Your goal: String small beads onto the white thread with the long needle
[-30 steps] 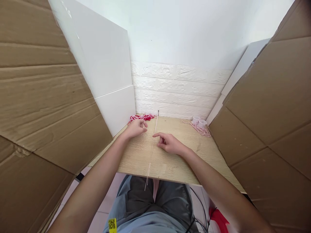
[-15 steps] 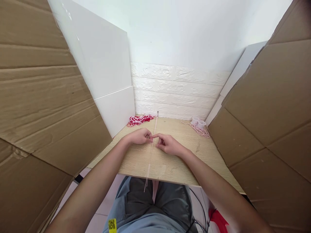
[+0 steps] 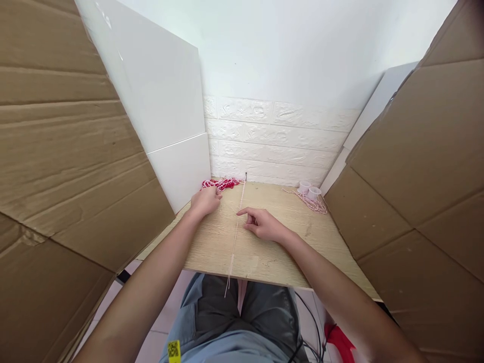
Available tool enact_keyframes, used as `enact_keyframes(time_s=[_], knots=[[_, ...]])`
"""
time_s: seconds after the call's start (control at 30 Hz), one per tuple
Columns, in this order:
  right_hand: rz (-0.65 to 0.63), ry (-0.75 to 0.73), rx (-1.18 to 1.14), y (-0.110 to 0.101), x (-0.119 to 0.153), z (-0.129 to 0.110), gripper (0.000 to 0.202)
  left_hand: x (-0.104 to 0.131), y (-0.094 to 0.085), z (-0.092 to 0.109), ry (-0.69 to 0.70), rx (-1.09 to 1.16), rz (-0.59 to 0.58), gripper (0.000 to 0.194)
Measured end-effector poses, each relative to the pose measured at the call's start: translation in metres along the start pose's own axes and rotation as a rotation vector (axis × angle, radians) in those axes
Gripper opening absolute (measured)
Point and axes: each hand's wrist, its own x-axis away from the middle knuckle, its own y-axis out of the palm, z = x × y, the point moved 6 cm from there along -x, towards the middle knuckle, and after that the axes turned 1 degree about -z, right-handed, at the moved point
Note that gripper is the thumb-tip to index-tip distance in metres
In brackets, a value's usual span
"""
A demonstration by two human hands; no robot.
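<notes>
A pale pink cord (image 3: 235, 242) runs taut down the middle of the wooden table, from a small dark peg (image 3: 246, 174) at the wall to the front edge, where its loose ends hang over. My left hand (image 3: 205, 200) is left of the cord, close to the red and pink string pile, with its fingers pinched. A very faint thread seems to stretch from that pinch to the cord. With its index fingertip on the cord, my right hand (image 3: 261, 224) rests just right of it; thumb and index are apart, the other fingers curled.
Red and pink string (image 3: 224, 183) lies heaped at the back left. Two small translucent cups (image 3: 313, 193) and a pink string bundle (image 3: 313, 204) sit at the back right. Cardboard walls (image 3: 124, 201) flank the table (image 3: 287, 262); a white brick-pattern wall (image 3: 280, 131) closes the back.
My left hand has moved away from the cord, left and toward the string pile. My right hand stays almost where it was, index finger at the cord.
</notes>
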Motion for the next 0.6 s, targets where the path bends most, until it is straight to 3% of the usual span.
enact_keyframes(time_s=[0.1,0.17,0.37,0.6], knots=[[-0.005,0.007,-0.005,0.0,0.0,0.001,0.041,0.0,-0.003,-0.003,-0.03,-0.013,0.02,0.014],[-0.009,0.01,-0.01,0.0,0.0,0.001,0.042,0.001,-0.001,0.003,0.043,0.056,-0.007,0.016],[-0.004,0.001,-0.012,0.0,0.0,-0.001,0.043,0.02,0.016,0.038,0.416,0.313,-0.379,0.029],[-0.018,-0.013,-0.025,0.0,0.0,-0.004,0.042,0.033,0.026,0.048,0.453,0.33,-0.54,0.032]])
